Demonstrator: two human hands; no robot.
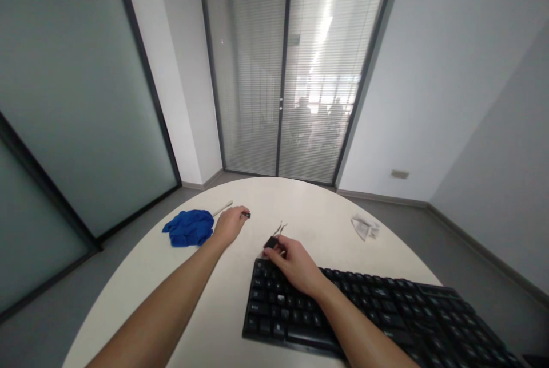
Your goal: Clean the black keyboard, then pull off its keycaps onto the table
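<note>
The thumb and fingers of my left hand [230, 226] are closed on a small dark piece [246, 215], too small to make out clearly. That hand is at the table's far left part, beside the blue cloth [191, 228]. Over the upper left corner of a black keyboard [355, 311], my right hand [294, 262] pinches a small black block [271, 242]. Two thin bent wires [280, 228] stick out beyond the block, like those of a keycap puller. A pale spot [280, 297] shows among the keys. My right hand and forearm hide part of the keyboard.
Behind the blue cloth lies a thin white stick-like brush or swab [223, 208]. A crumpled clear plastic bag [364, 227] lies at the right of the round white table [295, 193]. Glass doors with blinds [283, 82] and walls stand beyond.
</note>
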